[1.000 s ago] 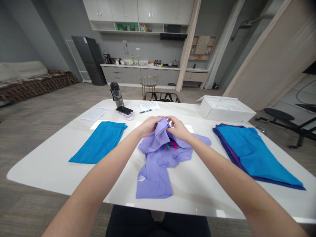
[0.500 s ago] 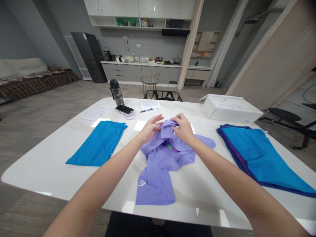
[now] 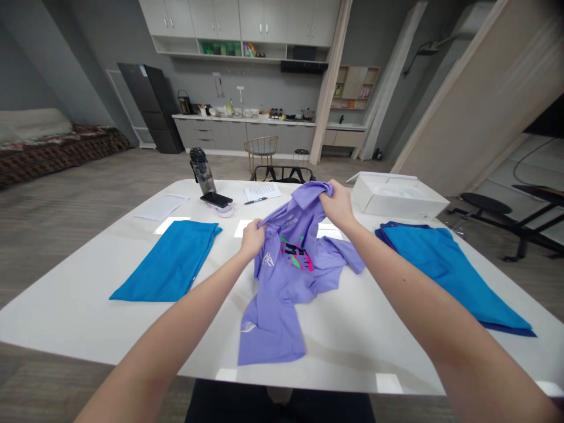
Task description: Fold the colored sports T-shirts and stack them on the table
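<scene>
A lavender T-shirt (image 3: 286, 294) with a colourful print and white logos is held up by its far part, while a sleeve and lower folds lie on the white table (image 3: 352, 352). My left hand (image 3: 253, 238) is closed on the shirt's left edge. Higher up, near the collar, my right hand (image 3: 337, 204) grips the fabric with fingers wrapped round it. Left of the shirt lies a folded blue garment (image 3: 165, 261). On the right, another blue garment (image 3: 445, 264) rests on top of darker navy and purple cloth.
Toward the far edge stand a dark bottle (image 3: 202, 171), a phone (image 3: 216, 200), a pen (image 3: 255, 201) and paper sheets (image 3: 163, 207). An open white box (image 3: 399, 200) sits at the back right. Beyond the table is a black chair (image 3: 282, 173).
Both hands have moved apart and now stretch the shirt between them. Its upper part has been raised and opened, exposing the print. The view has shifted slightly.
</scene>
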Action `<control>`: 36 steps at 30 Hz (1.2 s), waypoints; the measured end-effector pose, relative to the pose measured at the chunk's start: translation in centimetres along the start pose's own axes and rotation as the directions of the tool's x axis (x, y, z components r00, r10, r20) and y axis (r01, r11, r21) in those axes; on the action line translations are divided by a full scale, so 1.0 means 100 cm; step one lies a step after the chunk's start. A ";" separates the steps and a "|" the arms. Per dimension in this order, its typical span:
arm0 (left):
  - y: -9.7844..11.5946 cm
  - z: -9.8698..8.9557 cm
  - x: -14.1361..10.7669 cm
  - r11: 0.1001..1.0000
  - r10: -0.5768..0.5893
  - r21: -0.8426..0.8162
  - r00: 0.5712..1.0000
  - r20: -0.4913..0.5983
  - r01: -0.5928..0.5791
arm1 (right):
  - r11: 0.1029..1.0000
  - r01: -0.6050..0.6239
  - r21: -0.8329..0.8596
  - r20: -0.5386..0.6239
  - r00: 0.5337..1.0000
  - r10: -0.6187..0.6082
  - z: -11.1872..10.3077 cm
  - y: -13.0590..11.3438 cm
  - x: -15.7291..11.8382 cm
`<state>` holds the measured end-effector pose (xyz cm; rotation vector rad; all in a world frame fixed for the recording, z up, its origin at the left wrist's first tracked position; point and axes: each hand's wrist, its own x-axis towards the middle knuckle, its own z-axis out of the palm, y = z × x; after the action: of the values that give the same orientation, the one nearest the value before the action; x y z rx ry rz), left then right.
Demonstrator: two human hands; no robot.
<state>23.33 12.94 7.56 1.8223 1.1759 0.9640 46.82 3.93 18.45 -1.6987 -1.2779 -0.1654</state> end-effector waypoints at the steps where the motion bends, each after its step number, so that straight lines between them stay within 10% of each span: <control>1: 0.009 -0.008 0.006 0.998 0.013 -0.056 0.998 -0.066 -0.017 | 1.000 -0.012 -0.014 -0.025 1.000 0.012 -0.008 0.002 0.003; 4: 0.051 -0.034 0.017 0.983 0.085 -0.150 0.986 -0.145 -0.107 | 0.996 -0.056 -0.067 -0.133 0.990 0.047 -0.033 0.006 0.010; 7: 0.098 -0.053 0.017 0.950 0.116 -0.295 0.992 0.039 -0.100 | 0.977 -0.128 -0.171 -0.195 0.976 0.093 -0.056 0.009 0.014; 12: 0.141 -0.055 0.000 0.922 0.115 -0.388 0.942 0.315 0.017 | 0.850 -0.247 -0.465 0.064 0.948 0.311 -0.076 0.036 0.006; 16: 0.146 -0.040 -0.017 0.930 0.105 -0.365 0.918 0.381 0.045 | 0.818 -0.146 -0.557 0.384 0.828 0.409 -0.070 0.060 -0.026; 19: 0.144 -0.027 -0.027 0.939 0.130 -0.342 0.899 0.419 0.023 | 0.976 0.049 -0.213 0.531 0.844 0.073 -0.057 0.049 -0.061; 24: 0.143 -0.012 -0.034 0.935 0.200 -0.353 0.857 0.475 -0.023 | 0.952 0.250 0.178 0.337 0.893 -0.298 -0.038 -0.003 -0.102; 36: 0.104 -0.055 -0.027 0.991 0.134 -0.095 0.681 0.720 -0.094 | 0.997 0.074 -0.009 -0.004 0.997 -0.074 -0.062 -0.004 -0.053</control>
<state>21.54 8.37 18.62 1.9674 0.5267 0.2382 46.69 -4.22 18.74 -1.6588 -1.3391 -0.2191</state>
